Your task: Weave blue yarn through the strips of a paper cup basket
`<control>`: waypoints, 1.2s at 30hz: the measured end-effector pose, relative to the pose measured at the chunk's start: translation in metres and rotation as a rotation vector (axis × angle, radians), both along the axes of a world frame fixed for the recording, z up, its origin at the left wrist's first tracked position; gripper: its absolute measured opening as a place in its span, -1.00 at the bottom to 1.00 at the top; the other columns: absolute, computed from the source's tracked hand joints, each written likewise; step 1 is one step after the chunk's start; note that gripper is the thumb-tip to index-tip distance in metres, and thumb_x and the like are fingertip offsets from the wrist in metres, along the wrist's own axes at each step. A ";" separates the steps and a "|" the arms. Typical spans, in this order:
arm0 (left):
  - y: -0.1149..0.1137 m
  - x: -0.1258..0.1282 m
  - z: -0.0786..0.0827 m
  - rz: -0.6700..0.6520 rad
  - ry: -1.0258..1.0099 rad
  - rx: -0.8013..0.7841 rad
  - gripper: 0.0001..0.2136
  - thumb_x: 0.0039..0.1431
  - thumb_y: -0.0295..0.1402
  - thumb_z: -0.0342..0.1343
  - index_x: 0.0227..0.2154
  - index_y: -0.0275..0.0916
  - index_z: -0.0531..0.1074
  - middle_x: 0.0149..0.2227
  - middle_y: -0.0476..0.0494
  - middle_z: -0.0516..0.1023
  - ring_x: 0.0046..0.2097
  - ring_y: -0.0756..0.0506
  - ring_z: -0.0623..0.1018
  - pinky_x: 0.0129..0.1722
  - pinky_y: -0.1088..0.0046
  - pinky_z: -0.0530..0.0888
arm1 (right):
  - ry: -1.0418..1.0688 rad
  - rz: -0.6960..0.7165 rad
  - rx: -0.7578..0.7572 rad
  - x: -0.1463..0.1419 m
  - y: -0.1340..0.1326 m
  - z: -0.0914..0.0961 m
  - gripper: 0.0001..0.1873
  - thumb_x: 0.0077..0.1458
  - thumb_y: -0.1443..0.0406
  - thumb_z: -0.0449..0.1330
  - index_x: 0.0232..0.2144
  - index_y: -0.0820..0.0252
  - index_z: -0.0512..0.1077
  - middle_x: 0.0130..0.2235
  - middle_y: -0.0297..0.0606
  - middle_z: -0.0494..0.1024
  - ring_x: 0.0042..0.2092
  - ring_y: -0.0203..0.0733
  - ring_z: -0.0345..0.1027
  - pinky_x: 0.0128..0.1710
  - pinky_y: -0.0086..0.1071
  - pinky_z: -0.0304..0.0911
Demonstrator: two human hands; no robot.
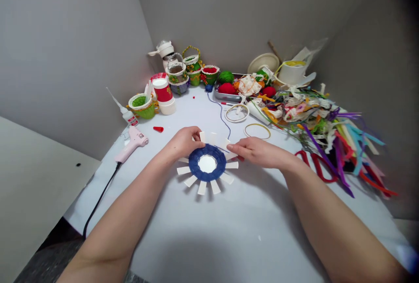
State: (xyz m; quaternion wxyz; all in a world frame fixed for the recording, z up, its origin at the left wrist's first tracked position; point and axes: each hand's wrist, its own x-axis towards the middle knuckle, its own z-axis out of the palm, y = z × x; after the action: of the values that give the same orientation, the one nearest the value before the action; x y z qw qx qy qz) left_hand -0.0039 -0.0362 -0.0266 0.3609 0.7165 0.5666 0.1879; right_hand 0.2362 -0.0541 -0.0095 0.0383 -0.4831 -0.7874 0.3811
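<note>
In front of me is a paper cup (193, 163) cut into white strips that splay out like petals, with blue yarn woven in a ring around its round white base. My left hand (189, 141) pinches the cup at its upper left edge. On the upper right, my right hand (250, 150) has thumb and fingers closed at a strip, beside the blue yarn (223, 118). That yarn runs back across the table to a small blue ball (208, 87). The fingertips under the cup are hidden.
A pink glue gun (131, 144) and a glue bottle (129, 116) lie at the left. Small decorated baskets (176, 73) and a metal tray (229, 97) of yarn balls stand behind. Red-handled scissors (317, 167) and a heap of colourful ribbons (343, 143) are at the right.
</note>
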 end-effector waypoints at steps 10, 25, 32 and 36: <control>-0.001 -0.005 0.009 -0.049 0.009 -0.112 -0.77 -0.09 -0.29 0.17 -0.34 -0.26 0.40 -0.42 -0.01 0.48 -0.41 -0.01 0.45 -0.43 0.51 0.35 | 0.058 0.064 -0.121 -0.004 0.006 -0.020 -0.51 0.09 -0.02 -0.04 -0.63 0.22 0.30 -0.60 -0.40 0.19 -0.53 -0.35 -0.02 -0.52 -0.44 -0.03; -0.021 0.023 0.021 -0.367 -0.038 -0.114 -0.70 -0.06 -0.41 0.15 -0.19 -0.25 0.44 -0.39 -0.03 0.52 -0.35 -0.02 0.48 -0.33 0.49 0.38 | 0.052 0.188 -0.198 -0.005 -0.004 -0.003 -0.55 0.09 0.00 0.02 -0.49 0.22 0.48 -0.48 -0.28 0.46 -0.46 -0.28 0.19 -0.44 -0.43 0.10; -0.014 0.017 0.012 -0.275 -0.105 -0.120 -0.73 -0.09 -0.42 0.15 -0.24 -0.25 0.44 -0.38 -0.03 0.52 -0.33 -0.02 0.49 -0.32 0.50 0.41 | 0.061 0.155 -0.190 0.006 0.004 0.002 -0.35 0.12 -0.13 -0.08 -0.24 0.24 0.54 -0.40 -0.20 0.49 -0.38 -0.22 0.27 -0.37 -0.40 0.16; -0.011 0.015 0.004 -0.201 -0.074 -0.053 -0.74 -0.09 -0.40 0.14 -0.25 -0.24 0.43 -0.39 -0.02 0.52 -0.37 -0.01 0.48 -0.37 0.50 0.40 | 0.078 0.154 -0.125 0.008 0.005 0.003 -0.42 0.16 -0.08 -0.09 -0.23 0.23 0.50 -0.40 -0.25 0.47 -0.37 -0.24 0.26 -0.35 -0.41 0.16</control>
State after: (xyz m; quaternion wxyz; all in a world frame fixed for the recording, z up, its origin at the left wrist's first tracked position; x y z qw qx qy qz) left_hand 0.0108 -0.0471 -0.0227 0.4174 0.7524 0.4832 0.1620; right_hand 0.2442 -0.0489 -0.0067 0.0092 -0.4071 -0.7948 0.4499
